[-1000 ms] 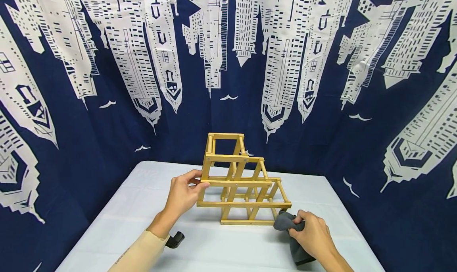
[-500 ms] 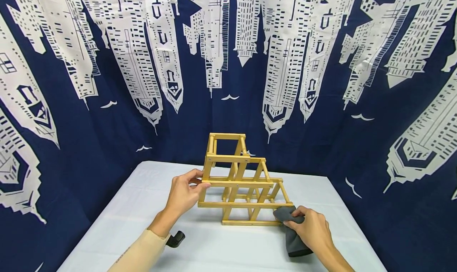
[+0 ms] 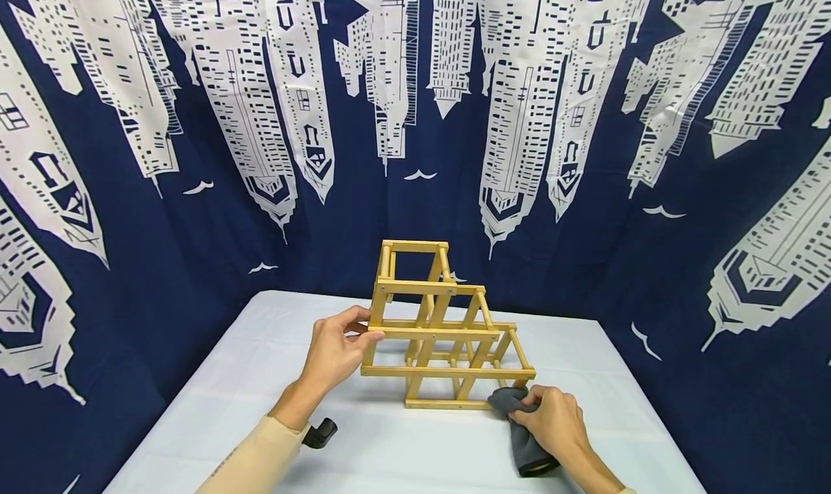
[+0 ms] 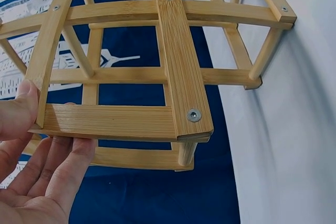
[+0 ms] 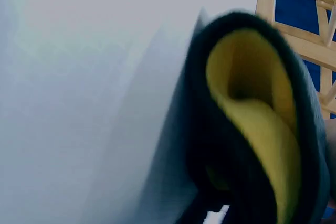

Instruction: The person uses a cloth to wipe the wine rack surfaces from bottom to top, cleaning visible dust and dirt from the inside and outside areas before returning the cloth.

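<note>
A stepped wooden rack point(image 3: 448, 333) of slats and round dowels stands tilted on the table, its lower left side raised. My left hand point(image 3: 334, 350) grips its left edge at mid height. In the left wrist view, the thumb lies on one side of a slat point(image 4: 110, 120) and the fingers on the other. At the rack's lower right corner, my right hand point(image 3: 552, 418) pinches a dark grey cloth point(image 3: 529, 447). Part of the cloth bunches against the bottom rail; the rest hangs below. The right wrist view shows the cloth's yellow inner side point(image 5: 273, 124) and dark border.
A white-covered table point(image 3: 402, 454) lies beneath the rack. Behind and at both sides hangs a navy curtain point(image 3: 363, 213) printed with white buildings. A black strap piece point(image 3: 320, 433) sits by the left wrist.
The right hand and cloth rose along the rack's lower right corner, then came down and slightly left to the bottom rail. The left hand keeps its grip; the rack has hardly moved.
</note>
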A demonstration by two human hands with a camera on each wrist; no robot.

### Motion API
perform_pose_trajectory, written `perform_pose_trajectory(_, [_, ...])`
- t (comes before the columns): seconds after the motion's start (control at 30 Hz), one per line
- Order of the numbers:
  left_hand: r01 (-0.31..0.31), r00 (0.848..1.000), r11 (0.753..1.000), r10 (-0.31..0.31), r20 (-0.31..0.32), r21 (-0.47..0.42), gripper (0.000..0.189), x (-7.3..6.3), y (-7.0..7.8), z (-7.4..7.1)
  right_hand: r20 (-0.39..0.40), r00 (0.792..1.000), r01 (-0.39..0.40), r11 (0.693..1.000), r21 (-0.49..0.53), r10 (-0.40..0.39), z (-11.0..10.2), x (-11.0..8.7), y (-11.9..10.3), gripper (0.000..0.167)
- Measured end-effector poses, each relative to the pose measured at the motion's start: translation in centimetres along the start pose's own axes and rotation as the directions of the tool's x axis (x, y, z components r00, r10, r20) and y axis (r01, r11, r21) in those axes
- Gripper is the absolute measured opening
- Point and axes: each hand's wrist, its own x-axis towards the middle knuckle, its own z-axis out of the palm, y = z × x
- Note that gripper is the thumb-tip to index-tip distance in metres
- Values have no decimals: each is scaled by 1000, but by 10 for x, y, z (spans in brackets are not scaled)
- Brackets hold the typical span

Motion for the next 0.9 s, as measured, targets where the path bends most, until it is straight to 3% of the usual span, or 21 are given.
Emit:
perform_pose_trajectory(0.27, [-8,1000,1000,8,-2,-20,23,1,-1,4,-135,990,-25,997,68,34,-20,-5,2,23])
perform_pose_trajectory(0.5, [12,1000,999,-12,-5,-31,24,-1,-1,5,-127,990,62,997,36,-57,-33,-11,11,25])
perform_pose_trajectory(0.6, [21,1000,999,-20,11,-42,22,-1,0,4,-174,977,130,991,17,-125,-40,-16,19,32])
perform_pose_trajectory(0.7, [26,999,998,-25,29,-53,23,-1,2,1,-287,928,245,970,-10,-237,-47,-20,30,44])
perform_pose_trajectory(0.8, [29,999,997,-27,34,-66,27,1,4,-2,-410,841,367,929,-50,-354,-52,-20,40,64])
perform_pose_trajectory(0.9, [33,999,997,-31,33,-69,27,3,5,-3,-474,759,470,879,-76,-447,-54,-20,47,86])
